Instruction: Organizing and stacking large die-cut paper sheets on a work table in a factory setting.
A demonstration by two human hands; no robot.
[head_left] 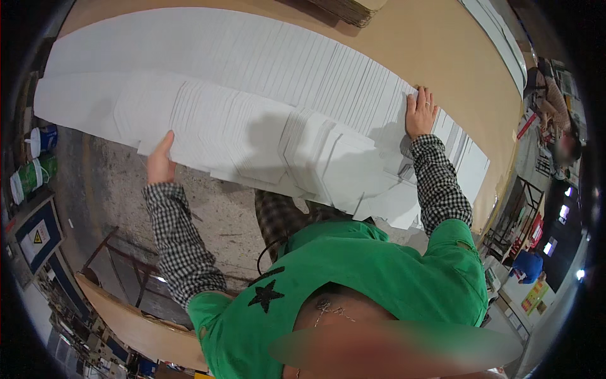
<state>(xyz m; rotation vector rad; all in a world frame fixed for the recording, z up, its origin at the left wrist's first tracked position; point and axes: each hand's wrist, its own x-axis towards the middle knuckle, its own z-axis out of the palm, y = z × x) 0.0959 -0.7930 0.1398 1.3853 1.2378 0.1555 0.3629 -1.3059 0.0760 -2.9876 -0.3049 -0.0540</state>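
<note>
A wide spread of white die-cut card sheets (pixel 208 57) lies fanned out in overlapping rows on a tan board-topped table (pixel 486 95). Along the spread's near left edge is my left hand (pixel 161 161), its thumb on top of the sheets and its fingers hidden beneath, closed on the edge. My right hand (pixel 421 115) rests at the far right edge of the fan, fingers stretched out on the overlapping sheets. Shaped cut edges of the sheets show in steps across the middle. Shadows fall over the sheets between my hands.
A stack of brown board (pixel 347 9) sits at the table's far side, and pale sheets (pixel 499 38) at the far right. On the left floor stand a blue-and-white bucket (pixel 43 140) and a green one (pixel 31 179). Other people (pixel 558 120) are off to the right.
</note>
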